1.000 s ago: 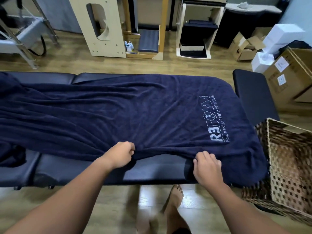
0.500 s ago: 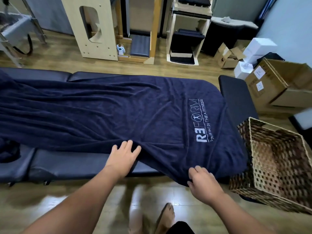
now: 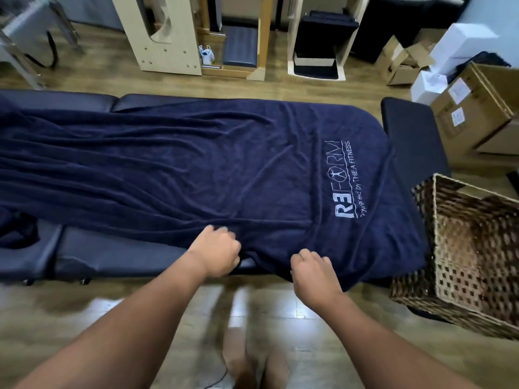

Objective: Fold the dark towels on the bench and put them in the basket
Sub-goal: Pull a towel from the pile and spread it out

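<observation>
Your left hand (image 3: pixel 214 249) and right hand (image 3: pixel 313 272), fingers curled, grip the near edge of a navy towel (image 3: pixel 196 169) spread along the black padded bench (image 3: pixel 118 258); its white "REFORM" logo (image 3: pixel 341 182) faces up, and a brown wicker basket (image 3: pixel 463 301) stands on the wood floor (image 3: pixel 84 310) just beside the bench's right end

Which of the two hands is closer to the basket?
Right. The right hand grips the towel edge, just left of the basket; the left hand grips it farther left.
</observation>
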Demonstrator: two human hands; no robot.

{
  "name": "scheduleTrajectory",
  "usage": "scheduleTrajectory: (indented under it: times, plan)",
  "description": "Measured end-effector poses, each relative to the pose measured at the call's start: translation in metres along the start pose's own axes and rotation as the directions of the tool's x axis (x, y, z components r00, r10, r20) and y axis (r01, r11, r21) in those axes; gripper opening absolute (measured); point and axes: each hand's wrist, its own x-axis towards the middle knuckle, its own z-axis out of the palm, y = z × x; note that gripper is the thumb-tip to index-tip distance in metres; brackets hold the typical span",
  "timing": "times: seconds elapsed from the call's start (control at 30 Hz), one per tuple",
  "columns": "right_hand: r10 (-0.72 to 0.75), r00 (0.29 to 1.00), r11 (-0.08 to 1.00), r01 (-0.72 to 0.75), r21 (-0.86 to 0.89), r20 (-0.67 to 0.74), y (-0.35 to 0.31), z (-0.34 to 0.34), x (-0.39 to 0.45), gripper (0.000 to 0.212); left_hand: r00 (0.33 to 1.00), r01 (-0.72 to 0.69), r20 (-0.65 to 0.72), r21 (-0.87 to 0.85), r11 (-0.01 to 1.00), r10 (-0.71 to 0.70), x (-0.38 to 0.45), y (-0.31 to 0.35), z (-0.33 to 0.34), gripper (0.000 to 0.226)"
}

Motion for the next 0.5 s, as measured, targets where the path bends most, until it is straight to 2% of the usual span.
scheduleTrajectory:
  times: [0.03, 0.1, 0.13, 0.2, 0.23, 0.3, 0.37, 0.4, 0.43, 0.5]
  plan:
    - [-0.007, 1.000, 0.999, 0.006, 0.036, 0.021, 0.002, -0.003, 0.000, 0.031, 0.992, 0.050, 0.122, -0.106, 0.993, -0.037, -0.006, 0.003, -0.002, 0.029]
    - [-0.076, 0.993, 0.983, 0.060, 0.172, 0.088, 0.008, -0.007, -0.001, 0.017, 0.930, 0.158, 0.365, -0.293, 0.943, -0.042, -0.020, 0.005, -0.004, 0.024]
    - [-0.135, 0.981, 0.961, 0.095, 0.260, 0.139, 0.011, -0.008, -0.003, 0.014, 0.894, 0.195, 0.446, -0.311, 0.930, -0.038, -0.026, 0.005, -0.004, 0.022]
    - [-0.206, 0.966, 0.920, 0.138, 0.368, 0.154, 0.020, -0.010, -0.010, 0.011, 0.859, 0.214, 0.507, -0.235, 0.948, -0.069, -0.034, 0.007, -0.003, 0.024]
    - [-0.182, 0.976, 0.917, 0.124, 0.380, 0.120, 0.026, -0.008, -0.013, 0.008, 0.873, 0.209, 0.480, -0.194, 0.958, -0.093, -0.035, 0.009, -0.003, 0.025]
    - [-0.048, 0.998, 0.946, 0.036, 0.321, 0.028, 0.043, -0.004, -0.018, 0.008, 0.939, 0.207, 0.311, -0.180, 0.962, -0.144, -0.030, 0.021, -0.001, 0.027]
    - [0.158, 0.987, 0.964, -0.156, 0.213, 0.008, 0.066, -0.006, -0.022, 0.025, 0.979, 0.176, 0.132, -0.180, 0.968, -0.154, -0.019, 0.038, 0.001, 0.035]
    - [0.253, 0.967, 0.954, -0.253, 0.160, 0.019, 0.077, -0.009, -0.024, 0.033, 0.984, 0.167, 0.087, -0.171, 0.971, -0.154, -0.014, 0.046, 0.003, 0.045]
    - [0.335, 0.942, 0.933, -0.337, 0.124, 0.033, 0.089, -0.011, -0.027, 0.040, 0.984, 0.168, 0.085, -0.174, 0.970, -0.155, -0.008, 0.054, 0.005, 0.056]
    - [0.448, 0.892, 0.886, -0.452, 0.103, 0.055, 0.113, -0.009, -0.033, 0.050, 0.968, 0.215, 0.175, -0.200, 0.956, -0.181, 0.003, 0.069, 0.006, 0.073]
